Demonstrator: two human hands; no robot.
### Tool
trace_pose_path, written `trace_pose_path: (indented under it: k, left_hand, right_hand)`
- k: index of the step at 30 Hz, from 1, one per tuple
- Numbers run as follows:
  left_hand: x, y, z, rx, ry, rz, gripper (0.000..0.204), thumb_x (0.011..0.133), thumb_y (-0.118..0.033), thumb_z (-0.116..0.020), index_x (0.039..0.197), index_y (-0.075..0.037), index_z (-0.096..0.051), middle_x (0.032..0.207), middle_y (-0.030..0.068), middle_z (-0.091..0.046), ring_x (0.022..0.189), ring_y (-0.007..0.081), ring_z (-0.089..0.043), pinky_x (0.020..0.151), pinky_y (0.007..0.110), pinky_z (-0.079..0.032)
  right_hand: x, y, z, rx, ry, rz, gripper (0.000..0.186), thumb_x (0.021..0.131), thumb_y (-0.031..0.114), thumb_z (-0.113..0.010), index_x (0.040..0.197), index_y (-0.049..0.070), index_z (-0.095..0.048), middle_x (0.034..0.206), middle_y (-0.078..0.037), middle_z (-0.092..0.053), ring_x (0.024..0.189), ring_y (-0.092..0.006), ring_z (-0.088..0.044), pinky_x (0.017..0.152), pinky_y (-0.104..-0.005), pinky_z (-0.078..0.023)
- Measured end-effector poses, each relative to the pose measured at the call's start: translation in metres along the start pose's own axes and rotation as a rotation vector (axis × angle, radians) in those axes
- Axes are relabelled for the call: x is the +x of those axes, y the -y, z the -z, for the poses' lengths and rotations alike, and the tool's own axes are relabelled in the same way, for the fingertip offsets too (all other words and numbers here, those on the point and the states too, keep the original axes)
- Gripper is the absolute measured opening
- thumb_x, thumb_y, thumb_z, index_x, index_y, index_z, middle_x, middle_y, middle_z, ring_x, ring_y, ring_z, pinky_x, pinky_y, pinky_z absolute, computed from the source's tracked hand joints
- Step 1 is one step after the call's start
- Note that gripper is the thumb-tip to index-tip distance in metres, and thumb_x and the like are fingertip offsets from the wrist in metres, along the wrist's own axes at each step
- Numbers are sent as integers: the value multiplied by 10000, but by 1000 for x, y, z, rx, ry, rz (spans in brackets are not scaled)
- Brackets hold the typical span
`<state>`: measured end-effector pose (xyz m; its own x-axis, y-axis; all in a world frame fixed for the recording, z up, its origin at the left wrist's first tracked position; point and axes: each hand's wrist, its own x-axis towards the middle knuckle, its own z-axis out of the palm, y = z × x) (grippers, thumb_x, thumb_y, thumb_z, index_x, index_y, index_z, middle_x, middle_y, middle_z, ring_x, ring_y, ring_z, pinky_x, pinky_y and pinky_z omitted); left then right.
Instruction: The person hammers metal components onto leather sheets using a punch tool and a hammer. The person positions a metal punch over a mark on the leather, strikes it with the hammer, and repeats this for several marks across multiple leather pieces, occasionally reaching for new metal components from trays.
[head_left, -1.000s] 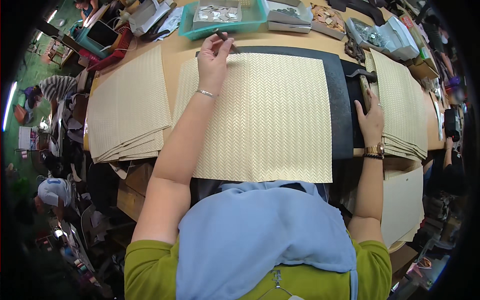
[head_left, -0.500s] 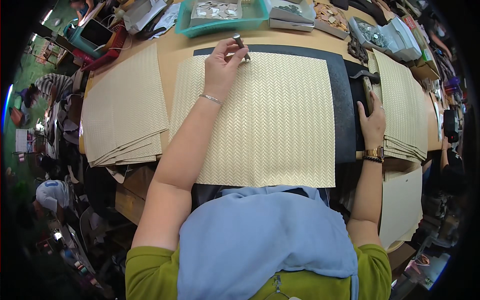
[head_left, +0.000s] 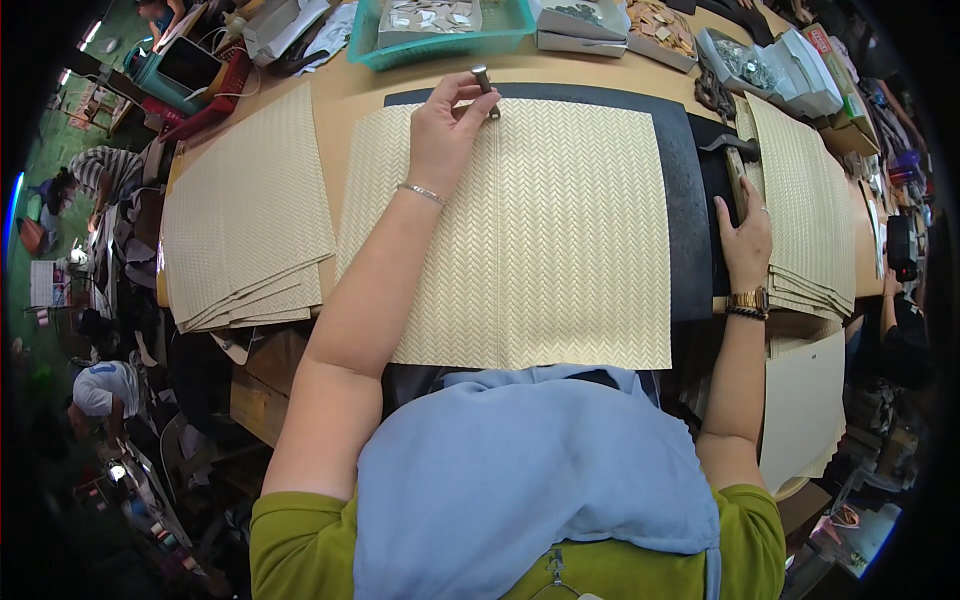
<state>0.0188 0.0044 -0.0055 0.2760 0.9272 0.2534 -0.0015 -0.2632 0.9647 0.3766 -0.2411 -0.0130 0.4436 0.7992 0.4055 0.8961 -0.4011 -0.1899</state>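
Observation:
A cream sheet with a raised woven pattern [head_left: 560, 240] lies flat in front of me, over a dark board [head_left: 690, 240]. At its far edge, near a lengthwise seam line, my left hand [head_left: 447, 130] pinches a short metal punch [head_left: 482, 76]. The punch stands almost upright with its lower end at the sheet; whether it touches is hard to tell. To the right of the board, my right hand [head_left: 748, 235] is closed loosely round the handle of a hammer [head_left: 738, 147]. The hammer head points away from me, beside a stack of similar sheets.
Woven-pattern sheets are stacked at the left [head_left: 245, 210] and at the right [head_left: 805, 210]. Along the far side stand a teal tray [head_left: 440, 48] of small pieces, an open box of metal parts [head_left: 740, 62] and a box of tan pieces [head_left: 660, 35]. Other people work beyond both sides.
The punch has tipped slightly toward upright, and its lower end sits a little farther away from me. My right hand and the hammer are almost unchanged.

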Motion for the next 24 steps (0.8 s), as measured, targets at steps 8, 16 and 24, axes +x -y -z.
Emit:
trace_pose_path:
  k: [8, 16, 24]
  left_hand:
    - [-2, -1, 0, 75, 6, -28, 272, 947, -161, -764, 1179, -41, -689, 1013, 72, -743, 889, 110, -710, 770, 268, -589]
    - [-1, 2, -1, 159, 13, -68, 289, 950, -176, -762, 1189, -36, -678, 990, 76, -750, 868, 113, -722, 745, 273, -595]
    - [-1, 1, -2, 226, 27, -101, 272, 959, -163, -735, 1191, -52, -646, 1002, 130, -760, 867, 203, -771, 737, 317, -590]
  right_hand:
    - [4, 3, 0, -15, 41, -58, 520, 959, 304, -704, 1398, 59, -567, 1255, -232, -675, 1136, -405, -652, 966, -465, -520]
    - [54, 18, 30, 423, 185, -206, 551, 990, 277, -674, 1464, 47, -510, 1008, -144, -692, 788, -230, -657, 716, -374, -540]
    - [69, 154, 73, 778, 575, 95, 478, 1041, 227, -618, 1452, 37, -466, 871, 0, -571, 680, -50, -535, 544, -221, -452]
